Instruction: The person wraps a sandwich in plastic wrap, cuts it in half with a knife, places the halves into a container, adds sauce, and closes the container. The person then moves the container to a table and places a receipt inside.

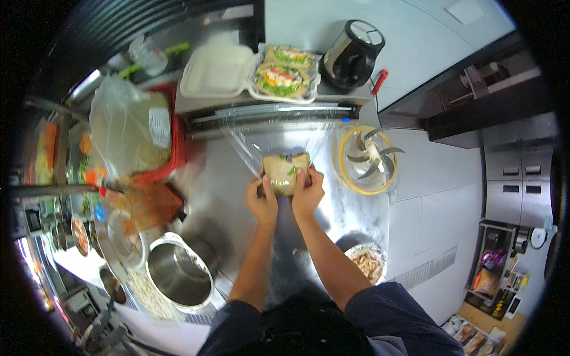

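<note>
Between my left hand (262,200) and my right hand (308,191) is a sandwich half (280,173) on browned sliced bread, with bits of green filling at its edge. Both thumbs press on its near face, and the other fingers curl round its sides. Clear plastic film (249,144) stretches from the sandwich up to the film dispenser (276,113) at the back of the steel worktop (218,178). Above the dispenser, a white clamshell box (218,73) lies with its lid back, and cut sandwiches (282,80) fill its right half.
At right stands a clear processor bowl (365,160) with curved blades exposed. A black kettle (352,55) sits behind. Left are a red crate (178,133) holding a plastic bag and a steel pot (178,271). A foil-lined bowl of cut food (367,262) rests near my right forearm.
</note>
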`<state>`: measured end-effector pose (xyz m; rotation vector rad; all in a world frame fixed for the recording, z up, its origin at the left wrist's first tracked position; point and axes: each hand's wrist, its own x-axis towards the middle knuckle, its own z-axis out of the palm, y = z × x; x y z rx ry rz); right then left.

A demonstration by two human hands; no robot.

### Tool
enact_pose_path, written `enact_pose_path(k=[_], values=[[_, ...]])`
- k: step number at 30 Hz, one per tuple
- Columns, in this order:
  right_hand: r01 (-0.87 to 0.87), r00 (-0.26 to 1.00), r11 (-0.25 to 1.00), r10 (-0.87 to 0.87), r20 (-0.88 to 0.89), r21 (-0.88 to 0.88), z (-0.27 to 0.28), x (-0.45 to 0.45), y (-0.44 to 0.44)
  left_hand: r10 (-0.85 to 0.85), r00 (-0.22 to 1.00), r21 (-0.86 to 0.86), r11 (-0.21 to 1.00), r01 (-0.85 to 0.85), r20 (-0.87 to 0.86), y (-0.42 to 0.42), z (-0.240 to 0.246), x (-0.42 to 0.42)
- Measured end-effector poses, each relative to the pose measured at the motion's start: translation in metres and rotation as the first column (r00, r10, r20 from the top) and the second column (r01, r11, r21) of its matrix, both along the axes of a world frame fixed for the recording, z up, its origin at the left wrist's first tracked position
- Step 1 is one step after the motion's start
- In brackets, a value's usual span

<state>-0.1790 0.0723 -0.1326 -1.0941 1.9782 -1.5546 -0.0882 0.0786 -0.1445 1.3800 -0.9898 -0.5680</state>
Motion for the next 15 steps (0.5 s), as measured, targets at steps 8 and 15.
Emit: enact_pose_path(k=[8, 15], values=[[-0.025, 0.991, 1.0, 0.025, 0.129, -0.002, 0.001, -0.001, 0.005, 0.033, 0.992, 0.094, 0.995, -0.045, 0.125, 0.016, -0.004, -0.015], [-0.5, 0.831, 0.865, 0.47, -0.298, -0.03, 0.018, -0.049, 0.018, -0.256, 0.815, 0.031, 0.959, 0.281, 0.52, 0.015, 0.011, 0.03]])
